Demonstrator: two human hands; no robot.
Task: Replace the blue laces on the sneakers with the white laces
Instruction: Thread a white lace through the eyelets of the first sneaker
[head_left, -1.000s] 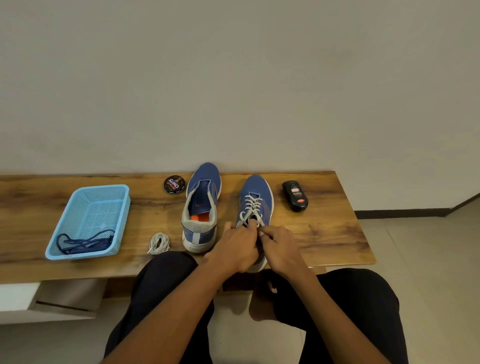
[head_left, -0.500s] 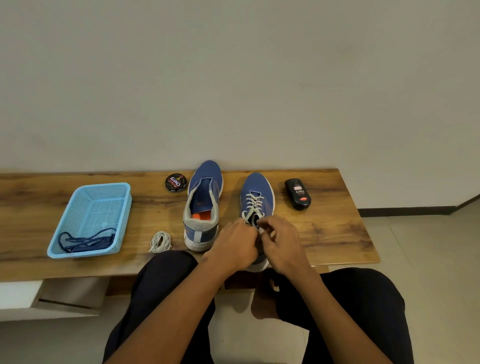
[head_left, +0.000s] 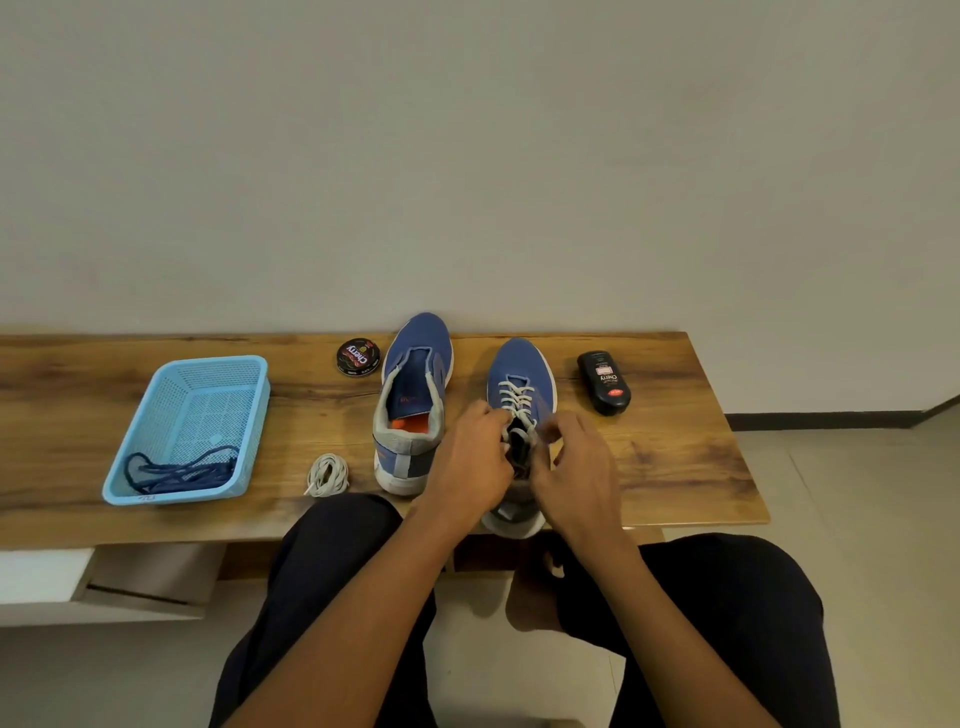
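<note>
Both hands work at the top eyelets of the right sneaker (head_left: 521, 374), at 6 o'clock on the bench (head_left: 675, 457). The left hand (head_left: 475, 457) and right hand (head_left: 574, 467) each pinch an end of its white lace (head_left: 516, 397). I judge the next move is tying, then lacing the bare sneaker (head_left: 413, 400) with the coiled lace (head_left: 326, 474).

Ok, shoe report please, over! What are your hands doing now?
Both hands, left hand and right hand, at white lace on right sneaker. Left sneaker unlaced. Spare lace waiting. Nothing blocking.
</note>
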